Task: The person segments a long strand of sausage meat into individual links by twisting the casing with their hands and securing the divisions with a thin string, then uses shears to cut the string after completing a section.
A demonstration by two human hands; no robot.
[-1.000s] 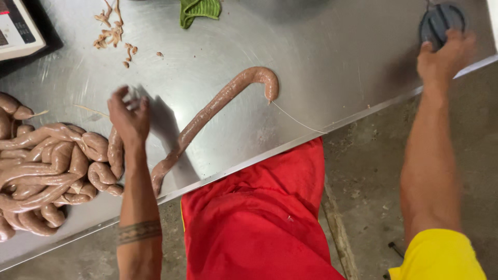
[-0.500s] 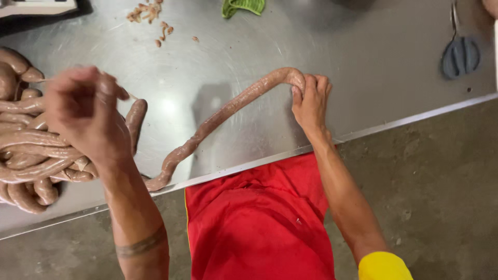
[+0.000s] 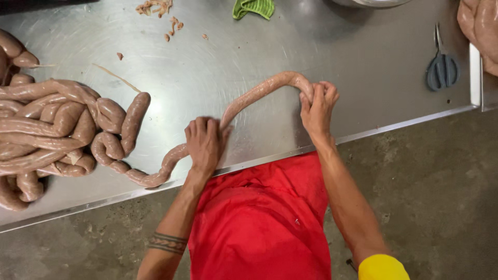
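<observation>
Clamped on the long sausage rope [image 3: 254, 96] at two spots: left hand [image 3: 205, 142] closed down over the middle of the loose length, fingers curled across it near the table's front edge; right hand [image 3: 317, 106] pinched around the far bend where the rope curves back toward the body. Between the two grips, one straight uncut stretch lying flat on the steel table [image 3: 363, 62], running up and to the right. Left of the left hand, more of the same rope trailing along the edge and curling into the pile of finished links [image 3: 57, 129], already divided into short plump segments and heaped at the table's left side. Judged from that: a good share linked, this stretch not yet divided. Possibly a twist forming under the left palm, though hidden by the hand. Beyond the right hand, grey scissors [image 3: 442, 70] well apart near the right edge, another pink mass [image 3: 480, 26] at the top right corner, a green cloth [image 3: 253, 7] and scraps [image 3: 155, 10] at the back. Red apron [image 3: 264, 223] below.
</observation>
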